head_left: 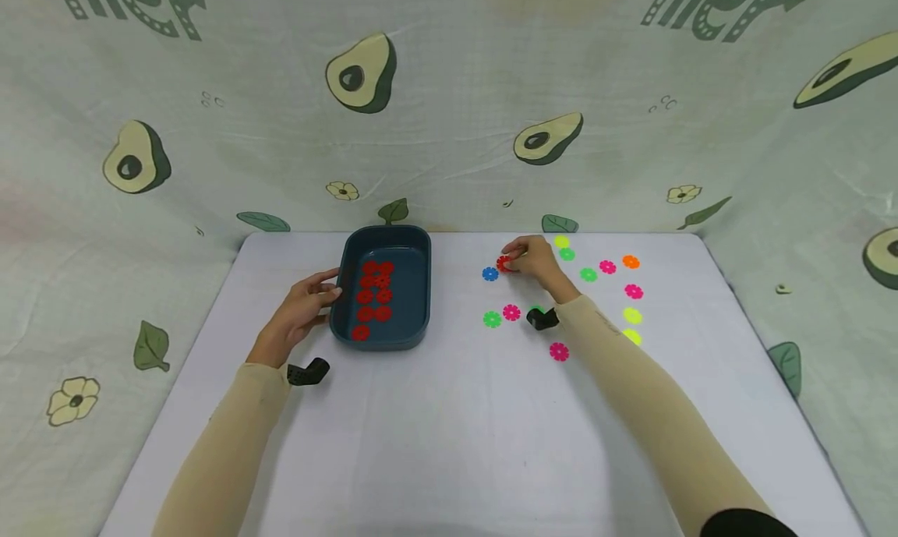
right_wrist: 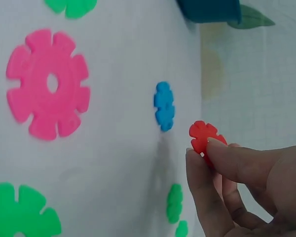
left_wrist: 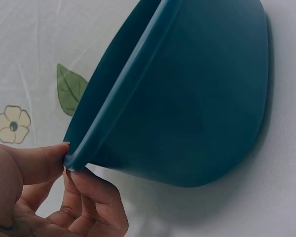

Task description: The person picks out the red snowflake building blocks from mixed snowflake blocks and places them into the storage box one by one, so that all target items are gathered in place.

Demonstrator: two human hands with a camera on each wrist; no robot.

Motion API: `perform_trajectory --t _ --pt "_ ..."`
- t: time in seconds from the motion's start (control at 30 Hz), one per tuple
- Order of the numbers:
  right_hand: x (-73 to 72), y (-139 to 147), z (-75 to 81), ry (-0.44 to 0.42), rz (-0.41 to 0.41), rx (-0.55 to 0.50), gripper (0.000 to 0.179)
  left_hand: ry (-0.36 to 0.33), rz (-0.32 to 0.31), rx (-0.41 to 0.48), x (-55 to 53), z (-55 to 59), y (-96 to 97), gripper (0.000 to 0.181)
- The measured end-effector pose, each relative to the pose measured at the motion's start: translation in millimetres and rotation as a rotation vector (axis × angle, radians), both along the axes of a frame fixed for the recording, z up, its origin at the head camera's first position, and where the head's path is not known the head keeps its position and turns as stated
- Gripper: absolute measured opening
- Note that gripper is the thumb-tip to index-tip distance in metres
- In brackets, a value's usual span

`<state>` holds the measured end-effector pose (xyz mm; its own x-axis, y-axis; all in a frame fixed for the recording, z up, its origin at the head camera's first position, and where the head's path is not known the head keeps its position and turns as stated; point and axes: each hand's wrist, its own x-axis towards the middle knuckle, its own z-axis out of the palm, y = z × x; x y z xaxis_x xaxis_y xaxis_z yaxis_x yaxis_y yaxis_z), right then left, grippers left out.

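A deep teal tray (head_left: 412, 295) stands on the left half of the table, holding several red notched discs (head_left: 383, 313). My left hand (head_left: 298, 315) pinches its left rim, thumb over the lip and fingers curled beneath, as the left wrist view shows close up. Between the thumb and fingertips of my right hand (head_left: 536, 263) is one red flower-shaped disc (right_wrist: 201, 134), held above the table. Just left of it lies a blue disc (head_left: 490, 273). Pink discs (right_wrist: 48, 84) and green discs (head_left: 493, 319) lie nearer to me, one green disc partly hidden by the right wrist's camera.
To the right of my right hand are more discs: yellow (head_left: 633, 316), orange (head_left: 631, 262), pink (head_left: 607, 266) and green (head_left: 588, 274). A printed cloth (head_left: 456, 132) with avocados hangs behind the white table (head_left: 449, 443). My right forearm passes over the table's right side.
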<state>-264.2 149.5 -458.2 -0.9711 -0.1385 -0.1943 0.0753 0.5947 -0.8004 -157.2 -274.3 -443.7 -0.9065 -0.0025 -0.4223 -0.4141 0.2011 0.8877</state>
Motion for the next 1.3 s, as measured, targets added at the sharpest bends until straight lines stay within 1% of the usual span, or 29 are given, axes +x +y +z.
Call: perform_trajectory --t 0.1,0.2,0.33,0.47,0.8,1.03,1.17,1.3 --pt "3.4 -3.9 6.1 -0.017 0.012 -0.012 0.027 0.002 0.001 -0.002 -0.1 -0.1 -0.5 0.062" --pt "7.5 -10.4 14.7 -0.035 0.041 -0.021 0.026 0.0 0.005 -0.005 -0.5 -0.7 -1.1 0.062" --pt "12.9 -21.7 26.6 -0.05 0.088 -0.079 0.024 -0.001 0.006 -0.008 0.1 -0.6 -0.5 0.06" --pt "18.5 -35.4 35.9 -0.05 0.13 -0.113 0.022 0.0 0.011 -0.005 0.2 -1.2 -1.3 0.06" --pt "30.0 -70.4 57.3 -0.064 0.236 -0.127 0.025 0.002 0.011 -0.004 0.5 0.1 0.0 0.06" --pt "34.8 -93.5 61.2 -0.059 0.31 -0.152 0.029 0.0 0.017 -0.002 0.5 0.6 0.6 0.06" --pt "38.5 -106.7 62.1 -0.098 0.36 -0.215 0.032 -0.001 0.021 -0.003 -0.2 -0.5 0.0 0.059" --pt "41.6 -121.6 62.1 -0.117 0.412 -0.232 0.032 0.003 0.019 -0.006 -0.6 -1.5 -0.6 0.059"
